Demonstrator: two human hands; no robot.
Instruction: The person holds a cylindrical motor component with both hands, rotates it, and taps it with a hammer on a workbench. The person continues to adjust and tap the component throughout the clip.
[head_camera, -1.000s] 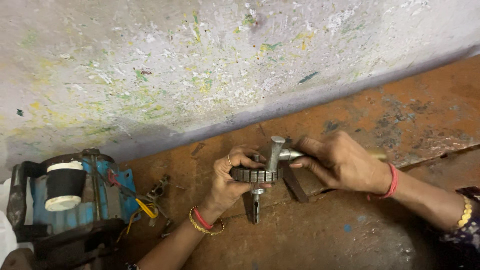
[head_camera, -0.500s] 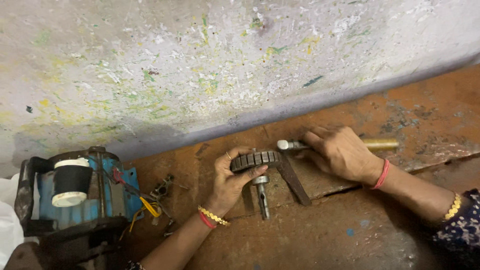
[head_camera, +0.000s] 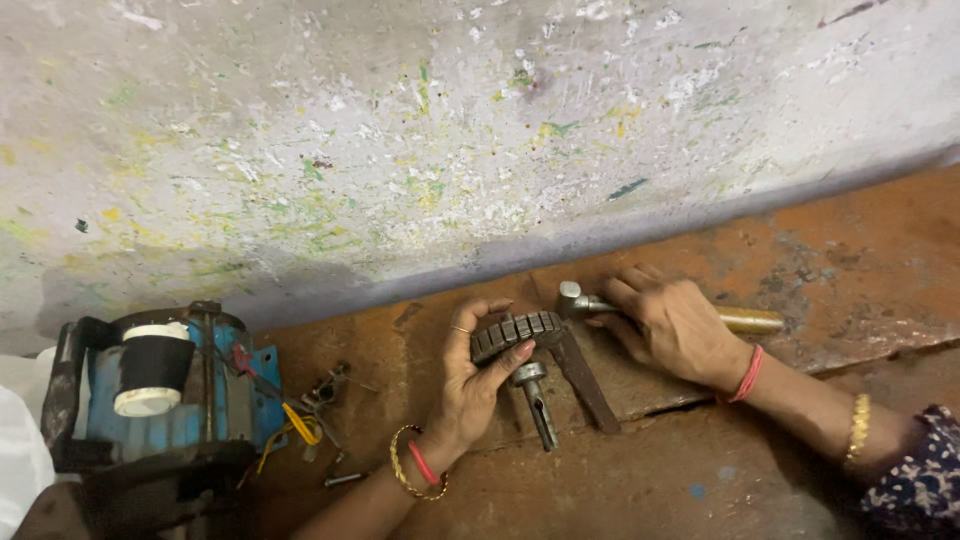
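Note:
My left hand (head_camera: 478, 385) grips a round, ribbed metal rotor (head_camera: 518, 331) with a steel shaft (head_camera: 538, 400) that points toward me. It rests on a rusty brown bench (head_camera: 850, 260). My right hand (head_camera: 672, 325) lies flat over a small hammer (head_camera: 585, 303), whose metal head pokes out to the left of the fingers and whose yellowish handle (head_camera: 752, 321) sticks out to the right. The hammer lies on the bench, just right of the rotor. A dark flat metal bar (head_camera: 585, 377) lies slanted under the rotor.
A blue electric motor body with a black-and-white cap (head_camera: 150, 370) stands at the left, with red and yellow wires (head_camera: 295, 425) trailing from it. Small metal bits (head_camera: 335, 385) lie beside it. A paint-spattered wall (head_camera: 450, 150) rises right behind the bench.
My right hand brought the hammer down from over the rotor shaft and laid it on the bench to the right. My left hand kept its hold on the rotor.

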